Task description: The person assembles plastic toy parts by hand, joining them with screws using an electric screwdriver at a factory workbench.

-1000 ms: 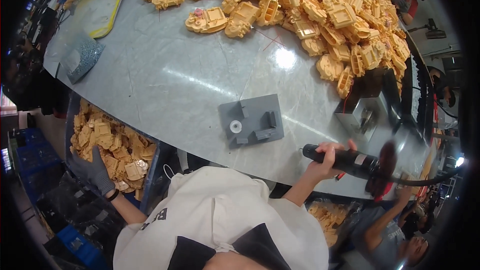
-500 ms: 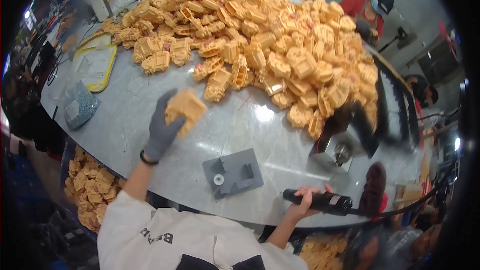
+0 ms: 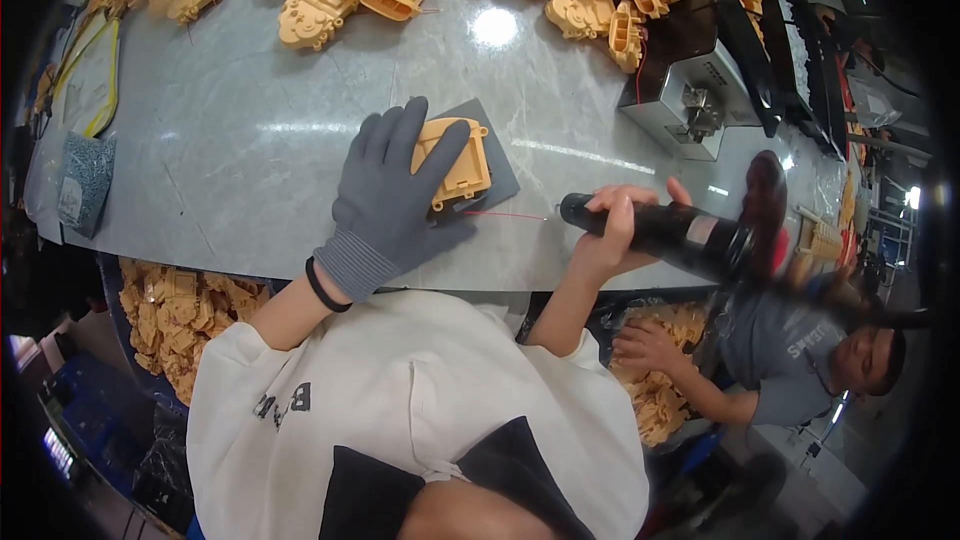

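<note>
By the grey stone-look desk's point(image 3: 220, 180) front edge, I spread my grey-gloved left hand point(image 3: 393, 185) over a yellow-orange plastic housing point(image 3: 471, 168) on a dark grey plate point(image 3: 503, 172), whether pinching I cannot tell, while my bare right hand point(image 3: 612, 228) wraps a black cylindrical tool point(image 3: 672, 228) pointing left toward it.

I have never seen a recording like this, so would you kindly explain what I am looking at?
A fisheye camera on a person's head looks down, so straight edges bend. There is no robot, just two hands. The grey-gloved left hand lies over a yellow-orange plastic housing, which sits over a flat dark-grey plate. The bare right hand holds a black cylindrical tool. On the glossy grey table are more yellow-orange housings and, at far left, a clear bag of small blue-grey pieces.
</note>
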`<move>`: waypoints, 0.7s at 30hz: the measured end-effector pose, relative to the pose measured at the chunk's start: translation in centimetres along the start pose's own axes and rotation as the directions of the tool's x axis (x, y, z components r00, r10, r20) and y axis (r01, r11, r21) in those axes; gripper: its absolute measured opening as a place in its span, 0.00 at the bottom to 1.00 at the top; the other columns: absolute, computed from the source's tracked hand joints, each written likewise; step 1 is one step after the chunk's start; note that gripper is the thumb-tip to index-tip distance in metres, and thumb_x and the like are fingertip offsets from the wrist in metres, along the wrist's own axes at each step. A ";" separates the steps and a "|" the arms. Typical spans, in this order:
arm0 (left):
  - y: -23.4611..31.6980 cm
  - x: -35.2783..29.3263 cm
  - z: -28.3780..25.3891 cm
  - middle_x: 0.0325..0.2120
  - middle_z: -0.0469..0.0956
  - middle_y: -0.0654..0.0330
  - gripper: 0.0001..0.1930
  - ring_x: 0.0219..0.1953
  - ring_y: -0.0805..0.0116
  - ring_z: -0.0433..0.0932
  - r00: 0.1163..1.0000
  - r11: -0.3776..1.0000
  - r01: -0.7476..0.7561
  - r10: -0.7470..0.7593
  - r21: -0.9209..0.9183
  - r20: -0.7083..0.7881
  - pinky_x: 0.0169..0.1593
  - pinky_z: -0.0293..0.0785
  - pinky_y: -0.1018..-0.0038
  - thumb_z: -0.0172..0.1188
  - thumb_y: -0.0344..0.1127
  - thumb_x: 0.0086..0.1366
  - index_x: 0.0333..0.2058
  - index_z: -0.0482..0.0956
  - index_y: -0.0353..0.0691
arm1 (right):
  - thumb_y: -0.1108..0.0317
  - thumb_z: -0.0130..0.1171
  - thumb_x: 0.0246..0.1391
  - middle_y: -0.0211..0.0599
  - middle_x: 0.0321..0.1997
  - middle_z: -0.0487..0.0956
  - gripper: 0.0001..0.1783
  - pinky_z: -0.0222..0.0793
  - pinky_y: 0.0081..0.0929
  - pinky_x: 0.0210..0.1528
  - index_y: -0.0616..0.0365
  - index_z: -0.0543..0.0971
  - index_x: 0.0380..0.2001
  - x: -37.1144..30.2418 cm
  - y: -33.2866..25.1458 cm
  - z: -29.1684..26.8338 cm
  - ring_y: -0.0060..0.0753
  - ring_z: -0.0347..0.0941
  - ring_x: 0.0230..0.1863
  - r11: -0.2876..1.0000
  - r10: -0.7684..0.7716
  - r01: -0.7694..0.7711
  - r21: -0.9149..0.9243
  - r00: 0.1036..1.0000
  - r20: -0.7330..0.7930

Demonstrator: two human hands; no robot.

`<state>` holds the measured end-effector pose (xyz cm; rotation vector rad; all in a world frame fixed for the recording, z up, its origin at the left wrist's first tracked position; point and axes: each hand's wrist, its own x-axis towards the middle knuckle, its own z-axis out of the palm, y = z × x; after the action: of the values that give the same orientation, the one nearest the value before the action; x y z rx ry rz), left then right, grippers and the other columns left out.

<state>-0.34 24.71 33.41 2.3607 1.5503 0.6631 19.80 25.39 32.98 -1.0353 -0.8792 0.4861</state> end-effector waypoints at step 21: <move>-2.6 3.0 -0.9 0.51 0.63 0.50 0.40 0.51 0.50 0.65 0.935 0.935 -0.348 0.352 -0.071 0.047 0.53 0.65 0.62 0.70 0.40 0.38 0.53 0.64 0.47 | 0.76 0.49 0.42 0.33 0.17 0.67 0.27 0.64 0.23 0.22 0.63 0.58 0.49 0.5 0.8 -1.1 0.24 0.63 0.15 0.998 -0.065 0.065 -0.003 0.998 0.004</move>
<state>-1.91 28.45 33.78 2.6080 1.0742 0.6927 21.01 25.53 32.28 -1.0061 -0.9145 0.4318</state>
